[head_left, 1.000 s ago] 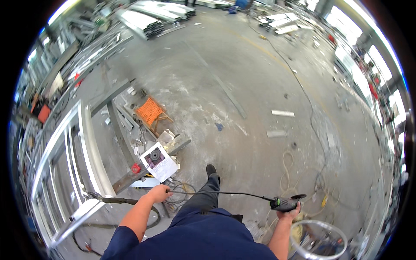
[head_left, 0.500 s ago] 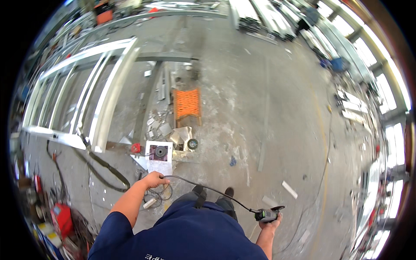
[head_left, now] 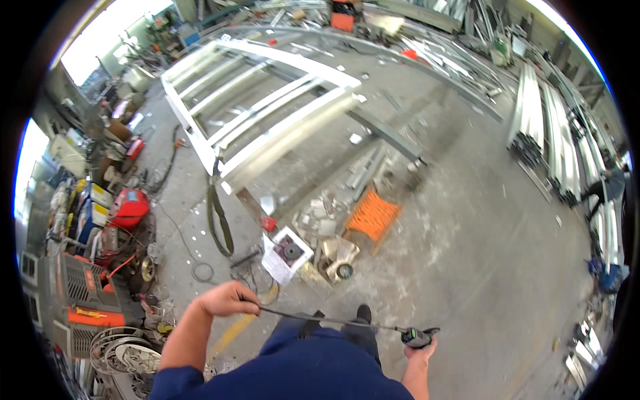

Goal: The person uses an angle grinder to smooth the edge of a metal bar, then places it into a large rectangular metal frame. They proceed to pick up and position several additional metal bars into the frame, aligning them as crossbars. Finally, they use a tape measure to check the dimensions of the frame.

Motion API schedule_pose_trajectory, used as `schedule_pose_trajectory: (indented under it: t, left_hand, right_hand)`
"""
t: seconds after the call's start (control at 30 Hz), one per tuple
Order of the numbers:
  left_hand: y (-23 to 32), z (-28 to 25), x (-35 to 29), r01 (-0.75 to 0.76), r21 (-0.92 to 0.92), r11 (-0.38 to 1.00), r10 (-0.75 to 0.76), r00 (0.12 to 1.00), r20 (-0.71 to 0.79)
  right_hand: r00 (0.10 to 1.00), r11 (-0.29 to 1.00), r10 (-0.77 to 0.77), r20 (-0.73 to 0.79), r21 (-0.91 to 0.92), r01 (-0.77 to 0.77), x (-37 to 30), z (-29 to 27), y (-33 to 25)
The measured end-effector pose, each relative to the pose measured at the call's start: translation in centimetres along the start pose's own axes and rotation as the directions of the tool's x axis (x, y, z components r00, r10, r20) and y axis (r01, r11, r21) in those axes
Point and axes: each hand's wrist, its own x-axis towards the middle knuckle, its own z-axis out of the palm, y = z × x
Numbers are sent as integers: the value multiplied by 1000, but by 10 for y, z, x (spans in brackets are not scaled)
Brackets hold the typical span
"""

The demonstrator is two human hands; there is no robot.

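Note:
In my right hand [head_left: 421, 353] is a dark, compact angle grinder [head_left: 416, 338], held out to my right with its disc end pointing away. A black power cord [head_left: 333, 318] leaves the grinder and runs across in front of my waist. My left hand [head_left: 232, 299] is closed around that cord, which stretches nearly straight between both hands. Beyond the left hand lies a printed sheet [head_left: 283, 268] with a dark round disc [head_left: 293, 251] on it. A coil of cable and a dark tool on the floor are partly hidden behind my left hand.
A large welded metal frame [head_left: 267, 107] stands ahead to the left, a dark strap [head_left: 219, 220] hanging from it. Near it are an orange woven stool [head_left: 373, 215] and metal scraps [head_left: 323, 220]. Machines, including a red one [head_left: 130, 208], line the left. Another person [head_left: 605, 190] is far right.
My view has turned to the left, so the frame and stool appear farther right and machines show at left. The cord between my hands is straighter; both hands keep their holds.

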Motion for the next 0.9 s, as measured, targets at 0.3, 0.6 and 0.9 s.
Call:
schedule_pose_trajectory:
  t: [0.3, 0.6, 0.9]
  left_hand:
    - [116, 127, 13, -319, -66, 945, 255, 851, -458]
    - [170, 167, 87, -351, 287, 892, 431, 852, -298]
    - [59, 189, 152, 295, 495, 817, -121, 928, -353]
  right_hand:
    - [950, 951, 278, 139, -178, -252, 66, 96, -15]
    - [925, 934, 334, 179, -192, -300, 64, 168, 35]
    - [824, 729, 553, -122, -409, -550, 40, 225, 37]
